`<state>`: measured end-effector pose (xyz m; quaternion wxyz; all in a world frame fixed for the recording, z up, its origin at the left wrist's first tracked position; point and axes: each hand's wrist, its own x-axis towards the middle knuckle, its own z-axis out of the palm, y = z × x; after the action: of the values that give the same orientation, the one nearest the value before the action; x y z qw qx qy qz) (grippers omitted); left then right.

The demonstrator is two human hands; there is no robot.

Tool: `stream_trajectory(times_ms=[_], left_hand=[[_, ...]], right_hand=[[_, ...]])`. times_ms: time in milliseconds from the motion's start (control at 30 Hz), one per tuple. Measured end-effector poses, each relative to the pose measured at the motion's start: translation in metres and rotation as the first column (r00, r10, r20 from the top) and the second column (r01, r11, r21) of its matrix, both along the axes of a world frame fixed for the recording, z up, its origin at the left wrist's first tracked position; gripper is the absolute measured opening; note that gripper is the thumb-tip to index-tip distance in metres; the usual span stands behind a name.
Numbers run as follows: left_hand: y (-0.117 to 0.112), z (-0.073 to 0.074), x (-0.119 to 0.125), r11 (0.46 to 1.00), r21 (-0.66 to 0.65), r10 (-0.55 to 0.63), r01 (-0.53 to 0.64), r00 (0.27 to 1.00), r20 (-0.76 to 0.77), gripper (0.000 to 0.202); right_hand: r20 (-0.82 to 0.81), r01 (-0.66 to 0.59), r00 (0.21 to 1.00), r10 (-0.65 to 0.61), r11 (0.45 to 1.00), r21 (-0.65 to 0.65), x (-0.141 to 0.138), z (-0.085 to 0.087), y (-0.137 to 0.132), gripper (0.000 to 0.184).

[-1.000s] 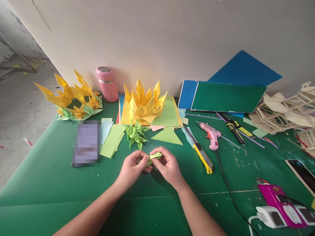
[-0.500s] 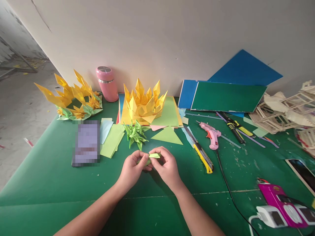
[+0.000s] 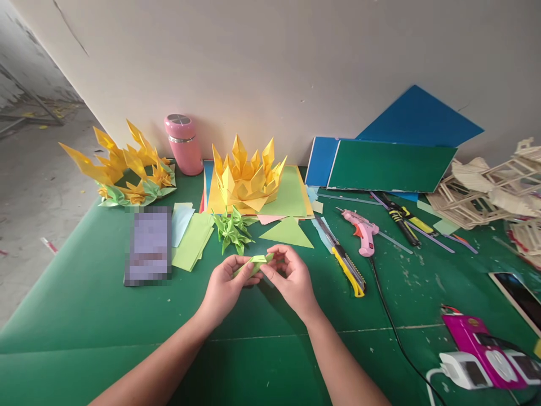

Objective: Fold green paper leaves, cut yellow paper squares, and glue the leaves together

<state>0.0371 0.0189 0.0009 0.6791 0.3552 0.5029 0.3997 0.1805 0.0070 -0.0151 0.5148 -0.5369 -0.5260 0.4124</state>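
Observation:
Both hands meet over the middle of the green table [image 3: 84, 316]. My left hand [image 3: 226, 287] and my right hand [image 3: 291, 279] each pinch an end of a small folded light-green paper piece [image 3: 255, 262], held just above the table top. The fingers of both hands are curled round it. Just beyond the hands lie a cluster of spiky green origami pieces [image 3: 232, 230] and a light-green paper triangle [image 3: 288, 233].
A yellow origami crown [image 3: 246, 177] sits on coloured sheets, a yellow-and-green origami wreath [image 3: 122, 166] and a pink flask [image 3: 183, 144] at the back left. Right of the hands lie a yellow utility knife [image 3: 344, 264], a pink glue gun [image 3: 361, 231], and blue and green boards [image 3: 389, 166].
Both hands have lifted slightly and shifted away from me with the green piece. My right fingers have opened a little and regripped its end.

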Motion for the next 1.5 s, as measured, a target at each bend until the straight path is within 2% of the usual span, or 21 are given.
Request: stream_trajectory(times_ms=[200,333,567,800,1000,1133,1267,1500], left_hand=[[0.000,0.001,0.001,1.000,0.001,0.030,-0.030,0.999,-0.013,0.048],[-0.001,0.001,0.001,0.999,0.031,0.023,-0.022,0.999,-0.042,0.046],[-0.003,-0.005,0.000,0.998,0.068,-0.008,0.014,0.997,-0.077,0.040],[-0.003,-0.004,0.001,0.997,0.073,0.025,-0.021,0.998,-0.064,0.039],[-0.002,-0.005,0.002,0.996,0.092,0.027,-0.019,0.995,-0.094,0.042],[-0.003,-0.004,0.000,0.997,0.078,0.001,0.010,0.990,-0.140,0.042],[-0.003,-0.002,0.000,0.996,0.086,0.003,0.013,0.983,-0.183,0.038],[-0.003,-0.001,0.000,0.989,0.147,0.020,0.021,0.963,-0.270,0.034]], right_hand=[[0.209,-0.081,0.977,0.038,0.977,0.199,0.007,0.003,0.000,0.011],[0.377,-0.132,0.926,0.028,0.958,0.253,0.010,0.007,0.000,0.011],[0.506,-0.165,0.862,-0.023,0.932,0.323,0.010,0.008,0.000,0.013],[0.606,-0.153,0.782,-0.144,0.899,0.411,0.006,0.006,-0.002,0.007],[0.672,-0.143,0.692,-0.264,0.862,0.487,-0.002,0.008,-0.003,0.013],[0.711,-0.161,0.642,-0.286,0.857,0.490,-0.003,0.011,-0.005,0.013],[0.752,-0.232,0.605,-0.262,0.846,0.481,0.000,0.015,-0.006,0.018],[0.790,-0.318,0.581,-0.199,0.837,0.445,0.006,0.021,-0.006,0.023]])
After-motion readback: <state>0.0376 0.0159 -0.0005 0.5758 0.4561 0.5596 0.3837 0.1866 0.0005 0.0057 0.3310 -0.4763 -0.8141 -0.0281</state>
